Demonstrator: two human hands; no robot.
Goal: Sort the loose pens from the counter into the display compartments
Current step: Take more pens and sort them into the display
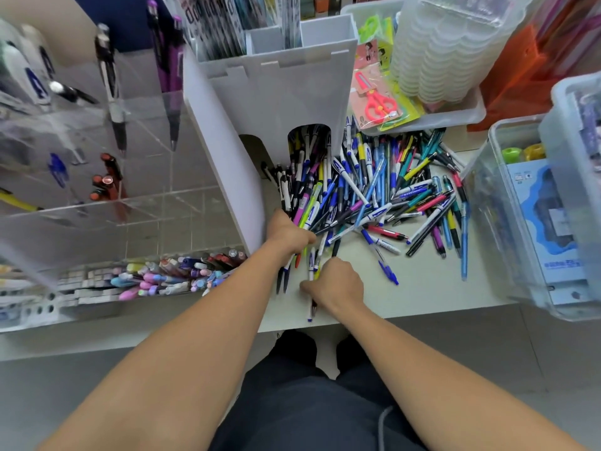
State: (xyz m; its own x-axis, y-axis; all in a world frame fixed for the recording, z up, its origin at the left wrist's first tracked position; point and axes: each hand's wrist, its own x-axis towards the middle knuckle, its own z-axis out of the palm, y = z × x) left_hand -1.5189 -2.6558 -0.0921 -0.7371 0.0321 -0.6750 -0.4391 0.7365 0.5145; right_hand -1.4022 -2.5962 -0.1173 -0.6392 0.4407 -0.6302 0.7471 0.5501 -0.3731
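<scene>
A big heap of loose pens (390, 190) in many colours covers the pale counter (422, 288), spilling from an arched opening at the foot of a white display stand (286, 92). My left hand (287, 234) grips a bundle of pens (286, 271) whose tips point down toward me. My right hand (338, 286) pinches a white pen with a blue tip (310, 307) near the counter's front edge. A clear acrylic display (130, 164) with compartments stands to the left, holding a few upright pens.
A low tray of pastel pens and erasers (146, 281) sits at the front left. Clear plastic boxes (536, 222) crowd the right edge. A tub with packaged scissors (377, 102) and stacked plastic cases (455, 53) stands at the back.
</scene>
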